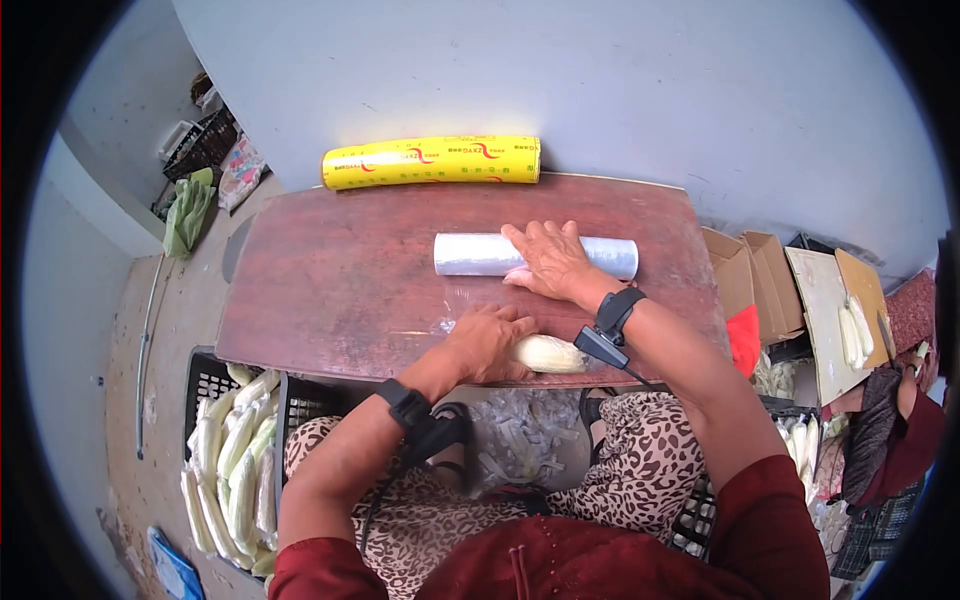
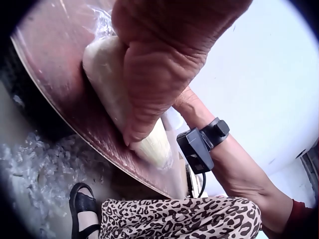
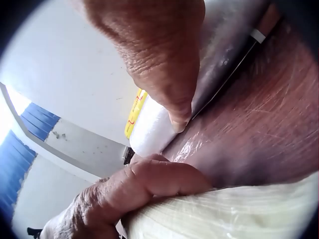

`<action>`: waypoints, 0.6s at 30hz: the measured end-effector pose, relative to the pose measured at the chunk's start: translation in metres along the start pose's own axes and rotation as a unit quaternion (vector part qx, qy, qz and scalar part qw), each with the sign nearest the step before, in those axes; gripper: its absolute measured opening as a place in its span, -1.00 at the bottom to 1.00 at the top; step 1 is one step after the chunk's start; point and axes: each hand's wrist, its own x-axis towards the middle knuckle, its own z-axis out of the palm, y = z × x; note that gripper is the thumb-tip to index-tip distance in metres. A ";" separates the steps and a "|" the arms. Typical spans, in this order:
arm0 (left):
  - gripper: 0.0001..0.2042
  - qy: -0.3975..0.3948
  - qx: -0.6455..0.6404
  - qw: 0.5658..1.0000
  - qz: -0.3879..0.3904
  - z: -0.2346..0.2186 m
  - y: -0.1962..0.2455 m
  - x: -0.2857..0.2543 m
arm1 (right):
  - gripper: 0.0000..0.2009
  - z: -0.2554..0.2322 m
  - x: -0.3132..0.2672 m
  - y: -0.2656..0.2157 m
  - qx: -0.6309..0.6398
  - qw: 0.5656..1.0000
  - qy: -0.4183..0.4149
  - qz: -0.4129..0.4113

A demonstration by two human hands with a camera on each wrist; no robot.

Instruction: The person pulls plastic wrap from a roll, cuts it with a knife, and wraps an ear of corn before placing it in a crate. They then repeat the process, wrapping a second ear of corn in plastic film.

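Observation:
On the reddish-brown table [image 1: 330, 280], a pale ear of corn [image 1: 552, 355] in clear film lies near the front edge. My left hand [image 1: 484, 342] grips it from above, covering its left part; in the left wrist view the thumb lies along the corn [image 2: 105, 74]. Crumpled film sticks out past the corn's left end. Farther back, a roll of cling film [image 1: 468, 255] lies crosswise. My right hand [image 1: 548, 258] grips this roll around its middle, fingers over the top and thumb at the near side, as the right wrist view also shows.
A yellow printed roll [image 1: 430, 162] lies along the table's back edge by the wall. Below left, a black crate [image 1: 205, 375] holds several wrapped ears. Film scraps [image 1: 525, 430] lie under the table. Cardboard boxes [image 1: 765, 285] stand at right, near another person's arm [image 1: 905, 390].

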 end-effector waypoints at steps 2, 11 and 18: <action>-0.41 0.000 -0.008 1.000 0.011 -0.003 0.002 -0.004 | -0.30 -0.001 0.000 0.000 -0.001 1.000 -0.004 0.003; -0.39 -0.052 -0.087 0.992 -0.072 -0.003 0.002 -0.019 | -0.34 -0.001 0.000 0.000 0.015 1.000 0.004 0.006; -0.31 -0.235 -0.212 0.947 -0.058 -0.004 0.008 -0.027 | -0.30 0.003 0.000 0.001 0.010 1.000 0.012 -0.001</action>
